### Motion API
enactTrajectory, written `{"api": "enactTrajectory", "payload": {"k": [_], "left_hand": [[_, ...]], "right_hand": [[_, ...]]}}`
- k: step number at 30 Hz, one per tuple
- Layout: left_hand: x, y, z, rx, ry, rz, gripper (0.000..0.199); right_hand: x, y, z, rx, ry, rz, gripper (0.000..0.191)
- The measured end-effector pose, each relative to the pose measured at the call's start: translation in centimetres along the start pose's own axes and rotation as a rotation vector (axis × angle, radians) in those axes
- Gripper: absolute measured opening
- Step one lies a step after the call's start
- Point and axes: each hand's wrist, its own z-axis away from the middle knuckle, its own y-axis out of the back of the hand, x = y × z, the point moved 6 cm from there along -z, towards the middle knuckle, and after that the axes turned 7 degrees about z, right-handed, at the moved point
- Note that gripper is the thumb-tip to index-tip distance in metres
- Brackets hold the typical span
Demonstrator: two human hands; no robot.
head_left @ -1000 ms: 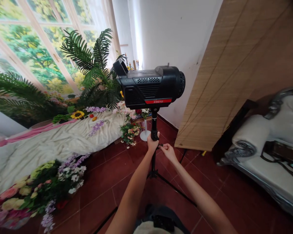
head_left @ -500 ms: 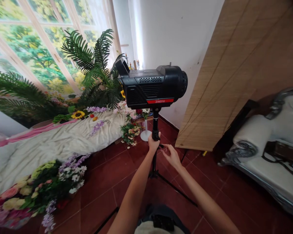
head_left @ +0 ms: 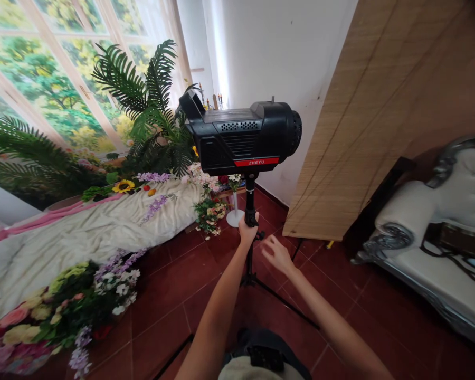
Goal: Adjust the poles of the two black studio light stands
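A black studio light [head_left: 241, 140] with a red strip sits on top of a thin black light stand [head_left: 249, 198]. My left hand [head_left: 247, 230] grips the stand's pole just below the light. My right hand [head_left: 276, 254] hovers a little to the right of the pole and lower down, fingers spread, holding nothing. The stand's tripod legs [head_left: 277, 301] spread out over the red tiled floor below my arms.
A cream cloth with artificial flowers [head_left: 103, 224] and palm fronds [head_left: 142, 100] lies at the left before a garden backdrop. A bamboo blind [head_left: 380, 121] leans on the wall at the right. A white ornate sofa [head_left: 431, 232] with a dark bag stands far right.
My right hand has let go of the knob on the stand's pole and drawn back to the right and down, fingers now apart. My left hand keeps its grip.
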Motion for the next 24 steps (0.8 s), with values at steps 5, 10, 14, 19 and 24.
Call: {"api": "enactTrajectory", "payload": {"k": [5,10,14,19,24], "left_hand": [[-0.2,-0.1,0.1,-0.027,-0.008,0.006,0.031],[-0.3,0.0,0.2,-0.019,0.006,0.016,0.035],[-0.6,0.0,0.2,-0.007,0.006,0.034,0.033],[-1.5,0.1,0.1,-0.032,0.067,0.079,0.027],[-1.6,0.5,0.3,-0.07,0.054,0.127,0.018]], "right_hand": [[-0.1,-4.9,2.7,-0.211,0.019,0.024,0.011],[-1.8,-3.4,2.0,0.019,-0.015,-0.003,0.013],[-4.0,1.4,-0.5,0.324,-0.063,-0.085,0.021],[-5.4,2.5,-4.4,0.321,-0.037,-0.146,0.061],[-4.7,0.3,-7.5,0.235,0.026,-0.197,0.044]]}}
